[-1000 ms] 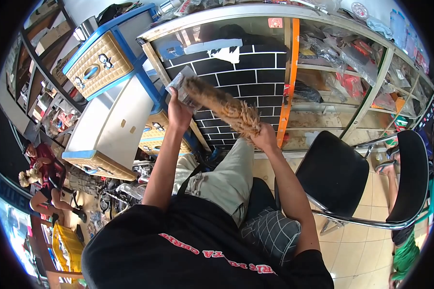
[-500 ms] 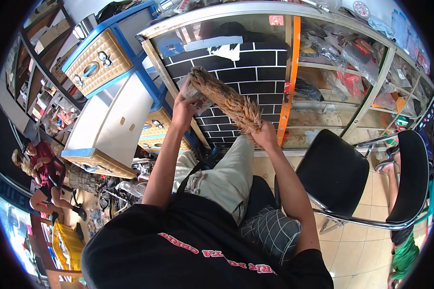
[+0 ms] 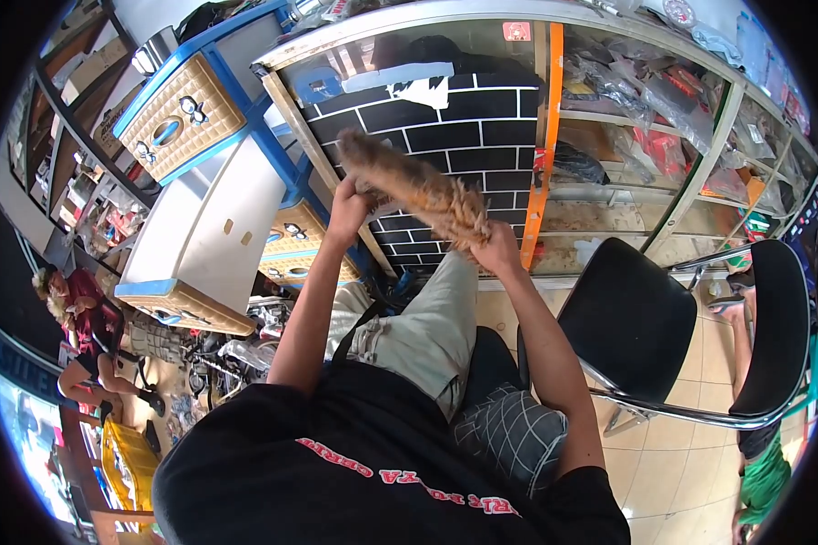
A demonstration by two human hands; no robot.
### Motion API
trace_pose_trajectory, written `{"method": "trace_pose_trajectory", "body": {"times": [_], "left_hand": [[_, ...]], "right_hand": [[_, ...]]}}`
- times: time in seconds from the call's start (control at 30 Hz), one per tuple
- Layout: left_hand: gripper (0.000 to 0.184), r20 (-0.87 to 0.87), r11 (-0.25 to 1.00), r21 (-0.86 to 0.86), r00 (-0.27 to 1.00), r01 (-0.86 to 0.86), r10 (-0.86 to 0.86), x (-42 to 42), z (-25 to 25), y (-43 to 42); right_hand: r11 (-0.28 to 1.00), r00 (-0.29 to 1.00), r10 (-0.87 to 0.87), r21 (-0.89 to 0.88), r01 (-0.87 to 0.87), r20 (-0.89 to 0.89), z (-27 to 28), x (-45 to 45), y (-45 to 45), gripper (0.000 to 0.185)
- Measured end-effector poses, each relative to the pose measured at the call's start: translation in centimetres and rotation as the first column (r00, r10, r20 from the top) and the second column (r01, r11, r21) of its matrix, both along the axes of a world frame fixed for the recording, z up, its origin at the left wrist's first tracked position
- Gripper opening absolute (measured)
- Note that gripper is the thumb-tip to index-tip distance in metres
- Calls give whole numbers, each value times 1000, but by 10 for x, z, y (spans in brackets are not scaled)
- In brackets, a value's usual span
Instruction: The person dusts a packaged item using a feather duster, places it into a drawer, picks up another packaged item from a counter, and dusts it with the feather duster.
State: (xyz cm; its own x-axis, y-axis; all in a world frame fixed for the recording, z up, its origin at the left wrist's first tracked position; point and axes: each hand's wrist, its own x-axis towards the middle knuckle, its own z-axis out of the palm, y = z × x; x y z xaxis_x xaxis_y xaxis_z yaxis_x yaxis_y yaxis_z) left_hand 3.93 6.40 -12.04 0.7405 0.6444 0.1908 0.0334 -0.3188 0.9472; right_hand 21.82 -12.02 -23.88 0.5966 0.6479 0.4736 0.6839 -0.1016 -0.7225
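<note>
Clamping the blurred duster [image 3: 416,188] is the right hand [image 3: 498,249]; whether the partly hidden left hand [image 3: 347,214] grips is unclear.

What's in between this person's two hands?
A shaggy brown duster. In the head view, the right hand grips one end, and its fluffy length slants across to the left hand.
</note>
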Motion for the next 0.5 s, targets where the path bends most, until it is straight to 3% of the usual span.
{"method": "trace_pose_trajectory", "body": {"times": [0.03, 0.1, 0.13, 0.17, 0.2, 0.23, 0.3, 0.33, 0.4, 0.5], "left_hand": [[53, 182, 999, 32, 982, 39, -44, 3, -1, -7], [48, 205, 998, 61, 978, 15, -28, 6, 2, -14], [45, 233, 996, 90, 972, -7, -14, 7, 3, -16], [42, 95, 996, 84, 995, 12, -20, 4, -2, -1], [40, -46, 997, 75, 999, 31, -28, 0, -8, 13], [38, 148, 991, -30, 980, -131, 134, 7, -8, -5], [38, 132, 1000, 1, 991, -20, 20, 3, -10, 8], [38, 261, 990, -139, 964, -8, 44, 6, 3, -12], [39, 365, 955, -294, 928, 41, 73, 4, 10, -7], [40, 542, 913, -378, 836, 150, 87, 2, 12, 4]], "right_hand": [[999, 994, -47, 13, 49, -101, 3, -3, -1, 25], [997, 994, -72, -7, 71, -85, 1, -1, -2, 24], [999, 1000, 8, 51, -8, 0, -5, 5, 1, 27], [991, 993, 82, 101, -91, 90, -5, 7, 1, 30], [998, 991, 58, -12, -57, 123, -6, 8, 1, 30], [998, 991, 56, -13, -54, 123, -6, 6, 1, 30], [998, 998, -61, 23, 61, 24, -6, 1, 2, 32], [993, 994, -107, 48, 106, 11, -13, 5, 6, 33], [994, 996, -91, 57, 90, 20, -12, 9, 3, 33], [998, 998, -15, 57, 12, 57, -4, 8, -3, 31]]}}
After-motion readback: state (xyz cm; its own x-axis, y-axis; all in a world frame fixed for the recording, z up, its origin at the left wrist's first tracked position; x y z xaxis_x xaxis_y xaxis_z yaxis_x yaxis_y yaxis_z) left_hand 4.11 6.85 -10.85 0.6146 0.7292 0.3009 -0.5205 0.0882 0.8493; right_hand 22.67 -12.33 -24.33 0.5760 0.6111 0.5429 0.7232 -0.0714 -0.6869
